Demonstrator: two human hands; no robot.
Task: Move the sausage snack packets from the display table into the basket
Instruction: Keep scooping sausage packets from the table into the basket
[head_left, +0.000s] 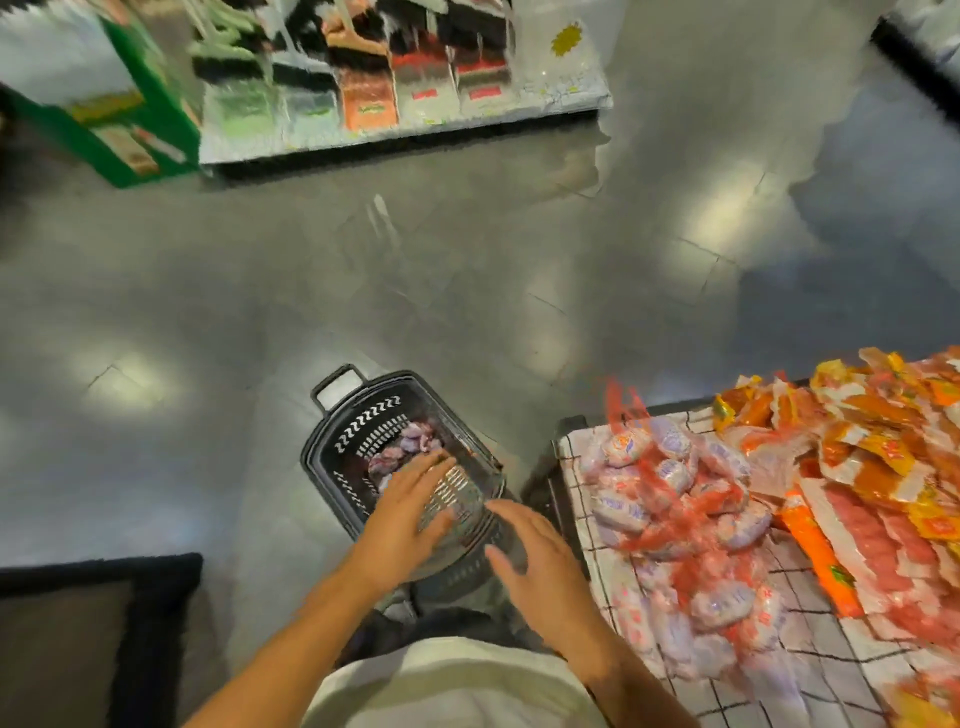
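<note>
A black plastic basket stands on the floor in front of me, with a few pale purple sausage packets lying inside. My left hand hovers over the basket's near end, fingers straight and empty. My right hand is beside the basket's right rim, fingers spread, holding nothing. On the display table to the right lies a heap of purple-and-red sausage snack packets. The picture is blurred by motion.
Orange and yellow snack packs cover the table's far and right part. A low shelf with packaged goods and a green box stand across the grey floor. A dark mat lies at lower left.
</note>
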